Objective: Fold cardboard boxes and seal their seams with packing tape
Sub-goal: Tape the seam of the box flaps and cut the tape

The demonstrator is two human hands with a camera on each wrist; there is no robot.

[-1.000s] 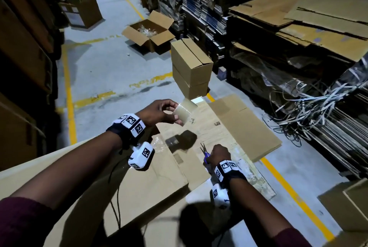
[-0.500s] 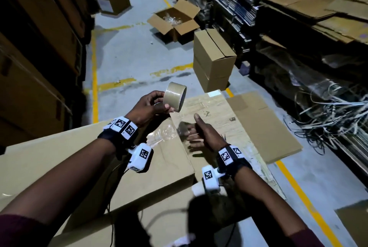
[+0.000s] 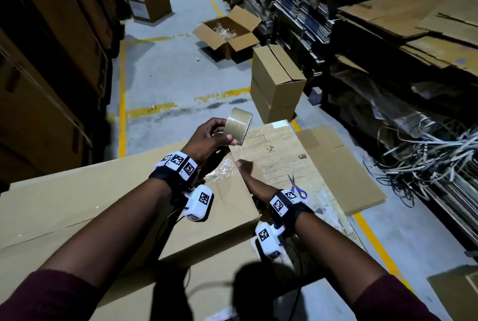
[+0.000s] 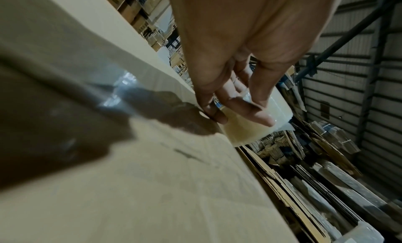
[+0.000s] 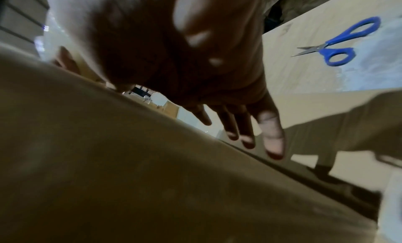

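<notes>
Tape roll [image 3: 238, 126] in left hand [image 3: 207, 137]

Dim overall in the head view, with light from above brightening the grey floor [image 3: 165, 70] and throwing dark shadows onto the cardboard box [image 3: 108, 199] in front. Strong wide-angle bending at the edges, the racks leaning inward. Heavily blurred in both wrist views, near cardboard smeared, the right hand [image 5: 180, 61] dark and out of focus, blue scissors [image 5: 339, 40] sharper.

Worktop [image 3: 284, 155] — scissors [image 3: 297, 187], flat cardboard [image 3: 103, 204]
</notes>
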